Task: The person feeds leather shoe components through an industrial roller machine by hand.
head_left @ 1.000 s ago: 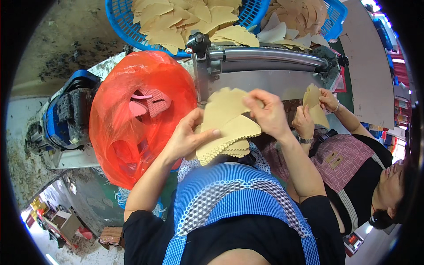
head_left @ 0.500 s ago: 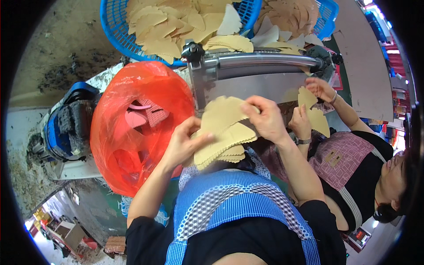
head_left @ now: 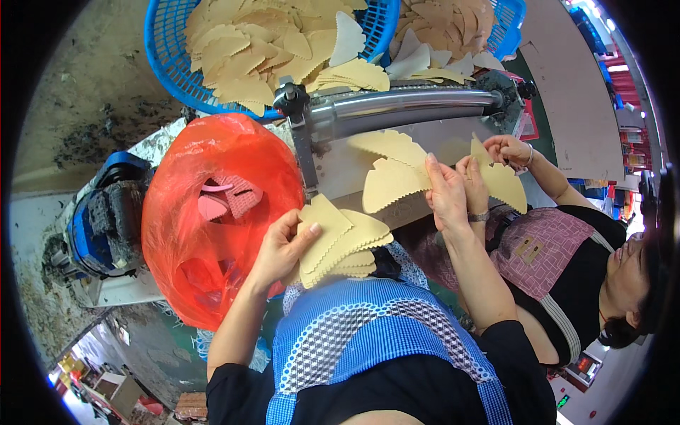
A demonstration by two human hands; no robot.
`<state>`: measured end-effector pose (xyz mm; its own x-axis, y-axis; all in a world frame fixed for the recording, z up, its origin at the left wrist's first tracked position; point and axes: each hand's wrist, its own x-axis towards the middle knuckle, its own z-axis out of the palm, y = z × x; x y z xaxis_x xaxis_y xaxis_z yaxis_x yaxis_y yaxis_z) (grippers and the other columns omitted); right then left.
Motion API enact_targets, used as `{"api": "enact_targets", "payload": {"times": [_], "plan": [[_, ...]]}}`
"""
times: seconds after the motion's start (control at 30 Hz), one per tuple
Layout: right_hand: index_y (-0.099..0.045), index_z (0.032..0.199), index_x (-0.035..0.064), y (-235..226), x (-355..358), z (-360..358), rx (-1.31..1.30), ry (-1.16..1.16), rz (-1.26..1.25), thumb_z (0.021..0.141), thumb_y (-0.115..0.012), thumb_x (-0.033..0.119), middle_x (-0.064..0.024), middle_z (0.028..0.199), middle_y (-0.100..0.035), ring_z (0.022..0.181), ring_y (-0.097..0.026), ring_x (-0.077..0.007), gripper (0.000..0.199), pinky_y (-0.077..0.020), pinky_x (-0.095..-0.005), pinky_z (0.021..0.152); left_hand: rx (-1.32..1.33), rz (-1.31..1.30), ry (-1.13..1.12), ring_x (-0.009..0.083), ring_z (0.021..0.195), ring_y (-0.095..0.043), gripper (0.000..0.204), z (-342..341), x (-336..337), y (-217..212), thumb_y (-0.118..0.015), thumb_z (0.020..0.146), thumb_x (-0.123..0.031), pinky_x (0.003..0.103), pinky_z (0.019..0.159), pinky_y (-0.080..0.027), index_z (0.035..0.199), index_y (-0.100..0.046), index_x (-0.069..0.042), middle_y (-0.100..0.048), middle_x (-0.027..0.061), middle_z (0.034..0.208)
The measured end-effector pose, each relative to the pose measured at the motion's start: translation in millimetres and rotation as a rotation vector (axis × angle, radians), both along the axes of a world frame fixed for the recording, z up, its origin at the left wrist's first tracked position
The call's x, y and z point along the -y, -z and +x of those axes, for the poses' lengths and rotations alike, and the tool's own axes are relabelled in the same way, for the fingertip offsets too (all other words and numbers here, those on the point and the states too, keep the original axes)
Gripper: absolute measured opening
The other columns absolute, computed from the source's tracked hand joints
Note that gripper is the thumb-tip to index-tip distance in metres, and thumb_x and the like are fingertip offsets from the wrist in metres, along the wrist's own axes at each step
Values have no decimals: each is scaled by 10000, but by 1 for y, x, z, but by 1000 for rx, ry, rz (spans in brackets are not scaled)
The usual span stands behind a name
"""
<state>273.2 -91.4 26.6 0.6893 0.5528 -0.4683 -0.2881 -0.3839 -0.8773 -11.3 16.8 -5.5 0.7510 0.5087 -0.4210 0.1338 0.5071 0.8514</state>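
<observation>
My left hand is closed on a stack of flat tan cut pieces with zigzag edges, its thumb lying on top. The stack is fanned out just above my apron. Out to the right, my right hand pinches two or so more tan cut pieces by their right end. These are spread apart over the front of a machine with a shiny metal roller. What the pieces are made of I cannot tell.
A co-worker's hands hold similar pieces close beside my right hand. Blue baskets heaped with cut pieces stand behind the roller. Left of my stack is an open red plastic bag with pink pieces inside; beyond it sits a dirty blue machine.
My right hand has moved right, away from the stack, carrying some pieces with it. My left hand keeps the rest of the stack. The whole view has shifted slightly.
</observation>
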Motion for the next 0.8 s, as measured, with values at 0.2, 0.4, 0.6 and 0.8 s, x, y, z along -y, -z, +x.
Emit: {"api": "enact_targets", "payload": {"times": [0.2, 0.4, 0.6, 0.8], "plan": [[-637, 864, 23, 7, -25, 17, -92, -46, 125, 989, -575, 289, -6, 647, -576, 509, -474, -48, 301, -372, -189, 462, -16, 47, -14, 66, 852, -605, 270, 1, -1, 0, -607, 975, -183, 224, 741, -505, 1147, -605, 25, -666, 40, 983], [-640, 948, -8, 21, -14, 23, -81, -208, 40, 981, -573, 202, -57, 768, -640, 589, -538, -73, 224, -439, -182, 531, -90, 145, -93, 50, 726, -602, 261, -9, -11, -4, -588, 988, -206, 219, 626, -495, 1100, -623, 28, -678, 26, 866], [-618, 1024, -47, 38, -21, 26, -154, 15, 170, 974, -548, 110, -154, 929, -689, 774, -657, -135, 179, -559, -225, 728, -47, 103, -34, 55, 770, -594, 281, -6, -4, -5, -596, 982, -217, 226, 673, -495, 1104, -632, 34, -670, 23, 884], [-567, 1109, -88, 21, -23, 12, -192, 125, 2, 975, -491, 55, -201, 1013, -680, 929, -690, -227, 209, -578, -245, 782, -49, 124, -25, 53, 783, -590, 294, -13, 3, -9, -602, 979, -216, 228, 682, -498, 1124, -623, 39, -666, 20, 879]]}}
